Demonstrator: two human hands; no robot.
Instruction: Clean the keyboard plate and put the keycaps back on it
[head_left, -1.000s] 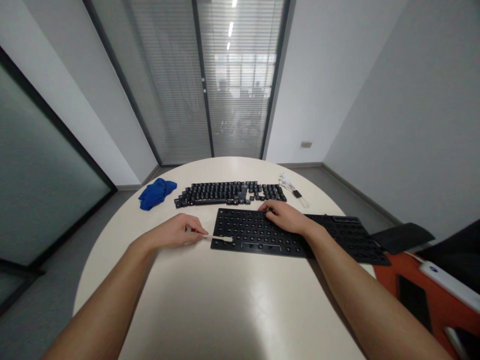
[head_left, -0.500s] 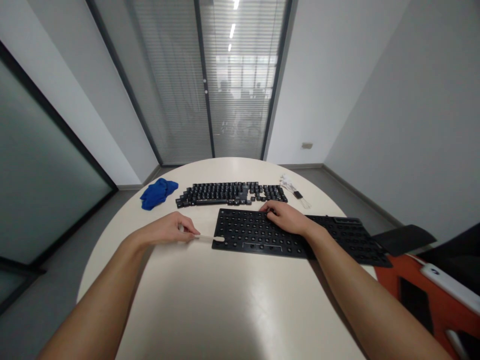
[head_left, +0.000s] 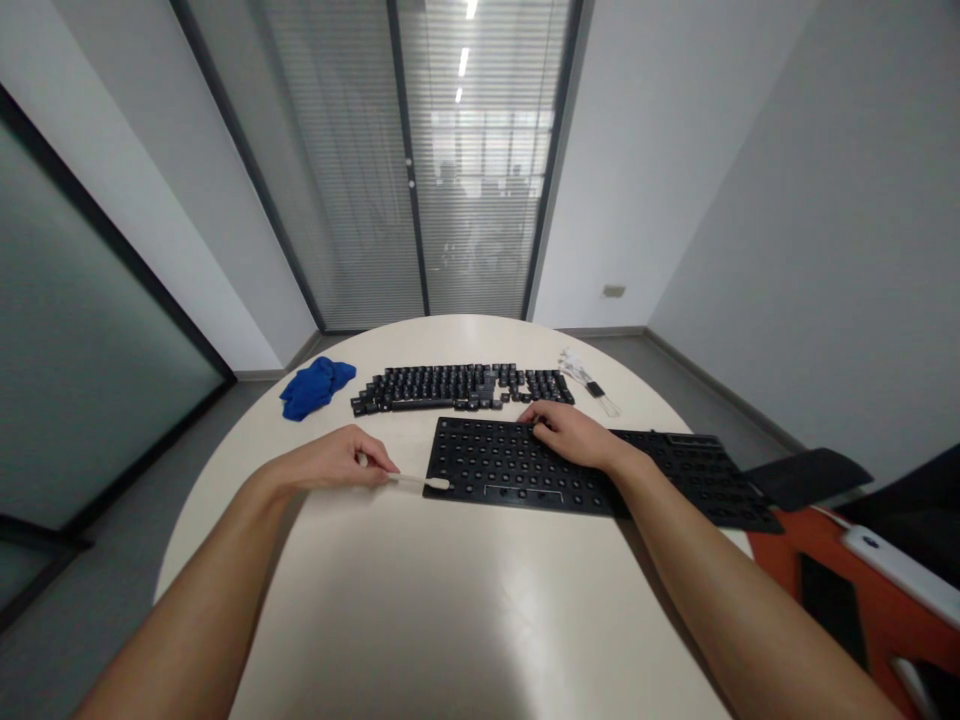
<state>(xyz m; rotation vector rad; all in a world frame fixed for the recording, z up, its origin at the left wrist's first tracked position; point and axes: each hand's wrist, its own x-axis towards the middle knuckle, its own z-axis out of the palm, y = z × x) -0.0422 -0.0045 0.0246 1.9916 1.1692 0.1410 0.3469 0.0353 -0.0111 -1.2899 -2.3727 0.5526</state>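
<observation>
My left hand [head_left: 341,457] pinches a pale cotton swab [head_left: 409,478] beside the left end of a black keyboard base [head_left: 487,475]. The swab's thick whitish tip rests at the base's near-left corner, among small square key posts. No keycaps sit on the part of the base that shows. My right hand [head_left: 566,433] holds the base around the middle of its far edge, thumb bent over the top, some fingers hidden behind it. The right part of the base runs on behind my right forearm and past the table's edge.
Black keycaps [head_left: 442,385] lie in keyboard order at the back of the round table [head_left: 420,600]. A blue cloth [head_left: 315,388] is left of them. At right are a wire keycap puller [head_left: 596,390] and white bits. An orange surface [head_left: 780,560] holds a white power strip [head_left: 904,570].
The swab's tip has shifted slightly towards me, nearer the base's front-left corner. My right hand and the base have stayed in place.
</observation>
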